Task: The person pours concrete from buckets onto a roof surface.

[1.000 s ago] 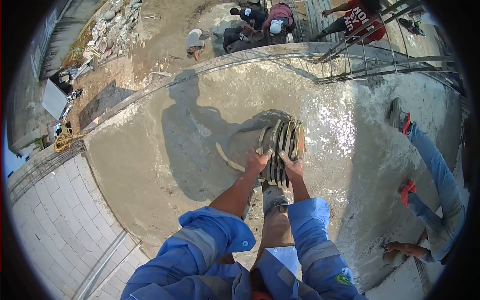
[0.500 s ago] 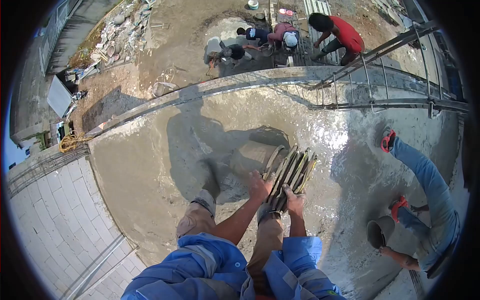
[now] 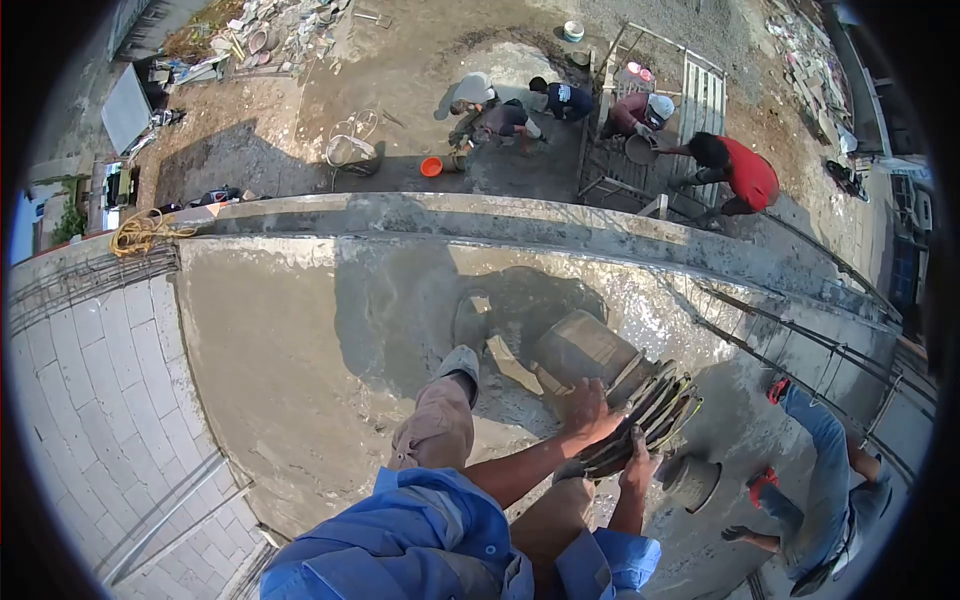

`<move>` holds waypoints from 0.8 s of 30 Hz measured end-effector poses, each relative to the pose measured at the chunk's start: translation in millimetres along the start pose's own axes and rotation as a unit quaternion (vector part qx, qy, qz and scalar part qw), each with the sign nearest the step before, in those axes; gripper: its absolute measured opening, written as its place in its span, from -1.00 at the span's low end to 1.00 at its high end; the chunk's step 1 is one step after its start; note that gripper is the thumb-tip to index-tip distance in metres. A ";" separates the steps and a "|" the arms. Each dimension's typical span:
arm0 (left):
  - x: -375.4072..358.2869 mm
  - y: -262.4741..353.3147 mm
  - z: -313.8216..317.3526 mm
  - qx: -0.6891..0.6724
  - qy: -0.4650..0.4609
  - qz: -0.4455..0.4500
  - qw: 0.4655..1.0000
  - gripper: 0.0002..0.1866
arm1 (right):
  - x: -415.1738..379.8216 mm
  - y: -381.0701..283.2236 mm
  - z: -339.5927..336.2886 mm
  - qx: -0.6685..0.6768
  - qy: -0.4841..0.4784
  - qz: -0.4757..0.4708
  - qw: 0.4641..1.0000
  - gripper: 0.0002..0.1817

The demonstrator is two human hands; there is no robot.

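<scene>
A nested stack of dark, cement-coated buckets (image 3: 585, 350) lies on its side, its rims toward the right. My left hand (image 3: 592, 408) rests against the side of the stack near the rims, its exact grip hard to make out. On the near side, my right hand (image 3: 637, 462) has its fingers wrapped round the rims (image 3: 660, 405). Right beside my right hand, a separate grey bucket (image 3: 692, 482) sits tilted on the wet concrete (image 3: 270, 360).
A co-worker in jeans (image 3: 820, 430) bends at the right, a hand near the separate bucket. Rebar (image 3: 800, 335) crosses the right side. Beyond the ledge (image 3: 480, 215), several people work below near an orange bucket (image 3: 431, 167). Pale blocks (image 3: 110, 390) lie at the left.
The view has shifted, and my hands and the stack appear farther right and lower. The co-worker's bucket has left their hand and now stands beside my right hand. Below, a person in red reaches toward a bucket.
</scene>
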State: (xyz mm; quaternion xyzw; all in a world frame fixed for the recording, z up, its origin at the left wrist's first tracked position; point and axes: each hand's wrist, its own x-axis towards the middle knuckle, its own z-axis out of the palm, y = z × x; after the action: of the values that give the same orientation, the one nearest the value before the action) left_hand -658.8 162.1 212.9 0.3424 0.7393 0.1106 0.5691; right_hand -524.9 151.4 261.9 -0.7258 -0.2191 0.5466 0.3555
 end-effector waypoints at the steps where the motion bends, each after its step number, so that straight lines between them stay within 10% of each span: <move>1: -0.7 -3.1 -19.8 0.007 0.022 0.022 0.999 -0.08 | -9.0 -8.0 24.3 0.000 0.031 0.002 1.000 -0.54; 12: -3.1 -45.7 -216.9 0.019 0.236 0.076 0.969 -0.31 | -27.7 -4.3 181.0 -0.031 -0.076 0.037 0.996 -0.50; 16: 17.0 -48.5 -299.1 -0.053 0.069 -0.066 0.994 -0.07 | -40.4 -33.4 268.4 -0.067 -0.102 0.038 0.992 -0.65; 20: 34.4 -61.7 -347.2 -0.068 0.084 -0.100 0.989 0.04 | -20.8 -24.7 305.0 -0.192 -0.138 -0.062 0.970 -0.68; 24: 41.4 -64.9 -396.8 -0.106 0.162 -0.101 0.976 0.07 | -52.3 -54.1 388.8 -0.035 -0.188 -0.058 0.980 -0.69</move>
State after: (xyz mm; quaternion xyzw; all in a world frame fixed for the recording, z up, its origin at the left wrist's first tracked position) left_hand -1052.4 230.0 275.3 0.1812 0.8364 0.1846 0.4832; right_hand -906.1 257.2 278.0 -0.6077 -0.3427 0.6441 0.3138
